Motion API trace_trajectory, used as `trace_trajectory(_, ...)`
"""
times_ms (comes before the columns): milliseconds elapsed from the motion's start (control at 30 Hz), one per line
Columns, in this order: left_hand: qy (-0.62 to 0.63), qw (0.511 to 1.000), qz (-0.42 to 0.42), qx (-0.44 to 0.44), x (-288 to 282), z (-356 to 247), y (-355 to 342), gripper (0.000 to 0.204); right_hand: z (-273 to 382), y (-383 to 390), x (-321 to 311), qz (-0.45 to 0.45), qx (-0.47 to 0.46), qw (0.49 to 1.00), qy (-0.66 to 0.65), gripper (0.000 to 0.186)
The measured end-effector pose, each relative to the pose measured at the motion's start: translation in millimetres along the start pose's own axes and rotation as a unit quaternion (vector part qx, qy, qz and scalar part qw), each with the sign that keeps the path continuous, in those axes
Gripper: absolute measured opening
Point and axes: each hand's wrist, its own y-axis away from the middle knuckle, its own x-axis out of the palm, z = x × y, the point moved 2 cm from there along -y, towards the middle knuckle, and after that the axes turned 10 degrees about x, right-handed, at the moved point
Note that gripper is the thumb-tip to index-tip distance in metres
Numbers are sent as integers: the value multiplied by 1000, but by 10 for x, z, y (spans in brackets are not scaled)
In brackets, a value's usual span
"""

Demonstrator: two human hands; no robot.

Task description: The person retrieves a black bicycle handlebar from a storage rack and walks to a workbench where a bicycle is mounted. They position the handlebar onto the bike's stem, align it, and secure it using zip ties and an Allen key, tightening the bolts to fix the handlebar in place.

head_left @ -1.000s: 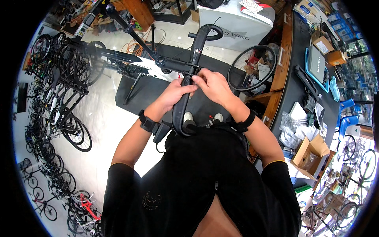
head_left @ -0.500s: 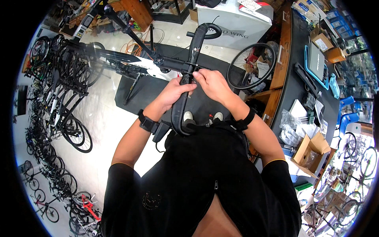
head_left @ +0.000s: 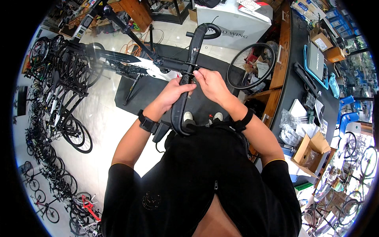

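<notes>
Ahead of me a bicycle with a white and black frame [head_left: 148, 70] stands with its black drop handlebar [head_left: 179, 107] pointing toward my body. My left hand [head_left: 173, 91] is wrapped round the bar near its middle, thumb lying across the top. Close beside it my right hand [head_left: 212, 85] is closed at the bar's right side, thumb and fingers pinched near the stem clamp [head_left: 189, 68]. Whatever sits between the right fingertips is too small and too covered to make out. The fingers under the bar are hidden.
A dark mat [head_left: 138, 93] lies under the bicycle. To the right, a wheel [head_left: 232, 75] leans by a wooden cabinet with a dark worktop [head_left: 290, 91], which carries an open cardboard box [head_left: 302, 156]. A large grey box [head_left: 233, 29] stands ahead. Many bicycles [head_left: 65, 114] line the left side.
My right hand has shifted very slightly at the bar. My left hand and the handlebar stay where they were.
</notes>
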Motion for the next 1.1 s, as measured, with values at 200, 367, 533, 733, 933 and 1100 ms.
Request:
trace_trajectory(200,-2,1000,-8,-5,25,-38,21,13,21,-2,-1,5,0,1000,-7,24)
trace_trajectory(367,14,1000,-7,4,41,-49,29,13,37,10,-13,15,2,1000,-3,28)
trace_trajectory(533,-2,1000,-10,2,28,-52,35,13,113,26,-5,27,41,998,25,30)
trace_trajectory(733,-3,1000,-5,-4,12,-9,17,12,13,-18,51,-31,-22,996,74,28)
trace_trajectory(933,14,1000,-6,-2,29,-43,5,13,37,13,-4,-28,-25,999,15,26)
trace_trajectory(1100,10,1000,-7,-1,32,-50,28,14,-26,0,16,-22,4,998,61,26)
